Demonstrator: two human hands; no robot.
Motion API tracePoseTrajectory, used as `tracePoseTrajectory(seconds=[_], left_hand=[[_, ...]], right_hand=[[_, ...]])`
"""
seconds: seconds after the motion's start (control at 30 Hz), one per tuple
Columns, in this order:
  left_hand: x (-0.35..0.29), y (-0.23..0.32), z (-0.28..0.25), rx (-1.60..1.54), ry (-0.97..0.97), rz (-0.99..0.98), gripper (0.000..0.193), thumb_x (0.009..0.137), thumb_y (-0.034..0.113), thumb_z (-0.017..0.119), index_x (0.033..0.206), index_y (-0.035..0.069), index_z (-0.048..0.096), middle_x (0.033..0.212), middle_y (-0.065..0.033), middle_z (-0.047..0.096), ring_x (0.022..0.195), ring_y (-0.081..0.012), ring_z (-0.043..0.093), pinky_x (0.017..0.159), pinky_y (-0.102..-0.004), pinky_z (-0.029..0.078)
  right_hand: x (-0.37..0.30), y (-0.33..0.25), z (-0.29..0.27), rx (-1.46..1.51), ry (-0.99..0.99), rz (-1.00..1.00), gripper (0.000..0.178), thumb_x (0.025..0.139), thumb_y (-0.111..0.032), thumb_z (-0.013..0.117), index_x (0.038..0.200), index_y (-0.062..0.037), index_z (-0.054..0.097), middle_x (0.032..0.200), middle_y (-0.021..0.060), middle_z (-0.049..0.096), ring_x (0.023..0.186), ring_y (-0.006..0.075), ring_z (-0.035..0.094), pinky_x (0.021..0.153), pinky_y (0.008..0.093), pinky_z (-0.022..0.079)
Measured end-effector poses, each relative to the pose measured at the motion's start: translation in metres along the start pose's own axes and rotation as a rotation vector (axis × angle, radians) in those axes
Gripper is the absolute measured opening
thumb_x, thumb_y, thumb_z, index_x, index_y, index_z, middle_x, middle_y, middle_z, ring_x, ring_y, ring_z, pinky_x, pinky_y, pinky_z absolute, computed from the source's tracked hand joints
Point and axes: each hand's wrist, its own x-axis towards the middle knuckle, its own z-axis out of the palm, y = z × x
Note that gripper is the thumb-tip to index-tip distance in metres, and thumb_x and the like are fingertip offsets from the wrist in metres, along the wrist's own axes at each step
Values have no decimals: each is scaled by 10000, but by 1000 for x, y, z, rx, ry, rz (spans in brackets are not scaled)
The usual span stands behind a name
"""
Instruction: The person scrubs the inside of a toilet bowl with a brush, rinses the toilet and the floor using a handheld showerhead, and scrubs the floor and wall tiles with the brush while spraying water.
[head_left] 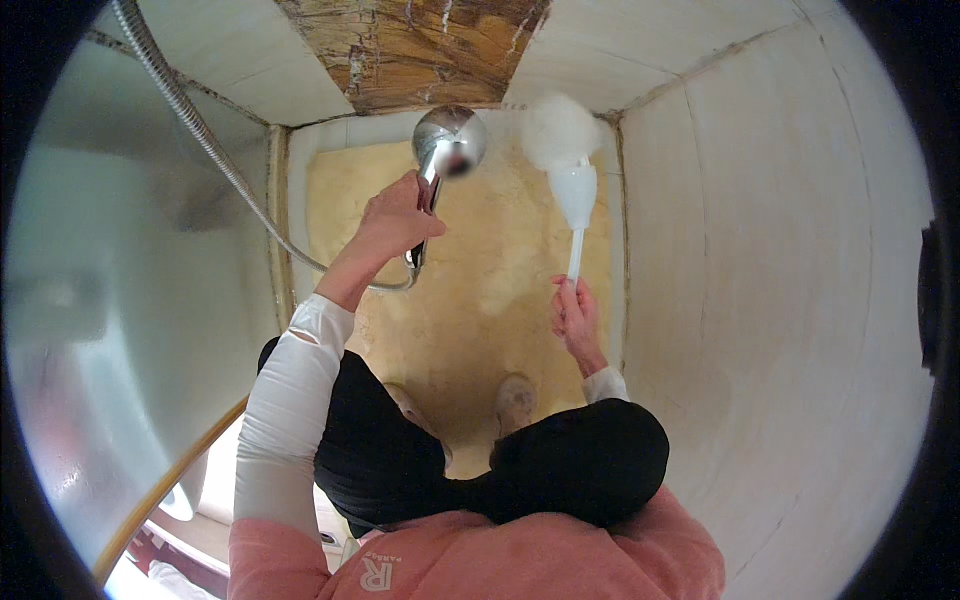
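In my left hand is a chrome shower head, its handle gripped with the fingers wrapped round and its round head pointing away from me. A metal hose runs from the handle's lower end up to the far left. My right hand is closed round the thin handle of a white long-handled brush. The brush's round white head is blurred and lies near the far right corner, close to the foot of the wall. Below both tools lies the yellowish floor.
Pale tiled walls stand at the right and back, with a brown stone-patterned panel in the middle. A glass panel is on the left, with a wooden-coloured edge strip. My shoes and bent knees are below my hands.
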Motion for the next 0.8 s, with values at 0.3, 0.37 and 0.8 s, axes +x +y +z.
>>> tracePoseTrajectory(seconds=[0.3, 0.37, 0.8], left_hand=[[-5, -6, 10, -100, -150, 114, 343, 593, 191, 702, 829, 63, 488, 736, -110, 577, 728, -286, 587, 646, -361, 455], [-14, 1, 15, -74, -176, 187, 325, 600, 184, 693, 818, 58, 488, 738, -127, 585, 727, -306, 587, 639, -379, 455], [-34, 44, 60, 80, -63, 232, 327, 643, 127, 683, 891, 59, 481, 705, -112, 586, 700, -316, 598, 634, -410, 463]], right_hand=[[25, 26, 5, 515, -90, 475, 302, 902, -427, 487, 928, -129, 531, 727, -12, 506, 626, 115, 501, 541, 255, 434], [35, 26, 10, 610, -154, 454, 327, 895, -425, 502, 944, -104, 539, 811, 15, 540, 703, 149, 531, 598, 294, 461], [52, 0, 33, 810, -70, 475, 218, 912, -307, 475, 908, -97, 535, 672, 23, 507, 491, 120, 417, 435, 259, 376]])
